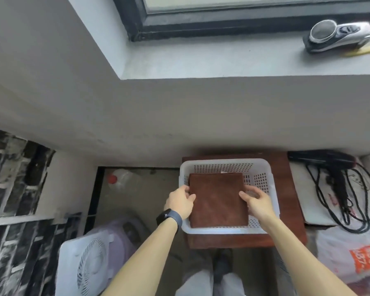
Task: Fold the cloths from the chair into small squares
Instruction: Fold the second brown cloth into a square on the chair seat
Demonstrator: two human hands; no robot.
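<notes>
1. Brown cloth [218, 199]: already folded into a near-square and lying inside the white perforated basket [226, 163]. The basket sits on a small dark wood desk [291, 210].
2. Left hand [181, 202], with a dark watch [169, 217] on the wrist, grasps the cloth's left edge with curled fingers.
3. Right hand [257, 201] grasps the right edge, thumb on top.
4. Key relation: the cloth lies directly between the hands, both equally near. Its slightly longer side runs away from the person. Can't tell if it rests on the basket floor or is held just above it.
5. Judgement: this looks like setting a finished square down, so letting go comes next.
6. Writing: the plastic bag [350, 259] at right has an orange label, upside down, digits like "400"; the rest is unreadable. No brands legible.
</notes>
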